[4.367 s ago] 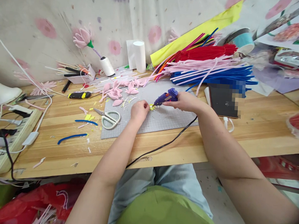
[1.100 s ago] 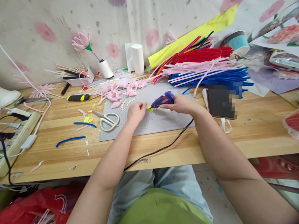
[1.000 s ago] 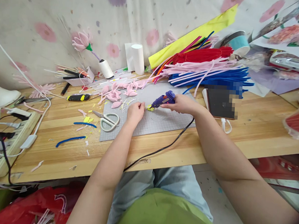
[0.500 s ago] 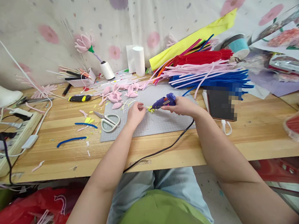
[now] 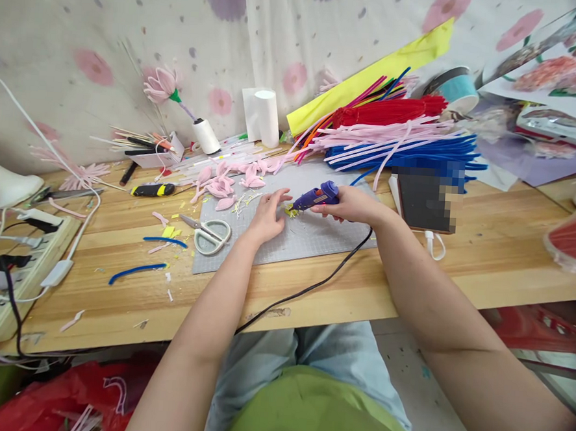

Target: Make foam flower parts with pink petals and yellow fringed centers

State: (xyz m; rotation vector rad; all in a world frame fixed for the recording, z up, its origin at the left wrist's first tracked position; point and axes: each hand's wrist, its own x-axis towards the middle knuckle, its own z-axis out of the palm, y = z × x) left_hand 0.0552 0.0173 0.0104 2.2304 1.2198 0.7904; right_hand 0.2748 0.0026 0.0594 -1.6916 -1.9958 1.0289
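My right hand (image 5: 353, 205) is wrapped round the grip of a purple hot glue gun (image 5: 322, 193), whose nozzle points down and left. At the nozzle lies a small heap of yellow bits (image 5: 292, 212) on the grey cutting mat (image 5: 316, 237). Just left of that heap, my left hand (image 5: 268, 219) has its fingers apart, and I see nothing in it. Thin pale flower stamens (image 5: 246, 203) are scattered on the mat beyond the left hand, near several pink fuzzy petals (image 5: 220, 186). Scissors (image 5: 212, 235) with white handles lie at the mat's left edge.
Bundles of blue pipe cleaners (image 5: 409, 154) and red pipe cleaners (image 5: 392, 111) are piled behind the mat. A phone (image 5: 423, 201) stands right of my right hand. A black cord (image 5: 307, 288) crosses the table front. A power strip (image 5: 45, 272) sits at left.
My left hand's fingers have gone from pinched together beside the yellow bits to spread apart. The glue gun and right hand stay almost where they were.
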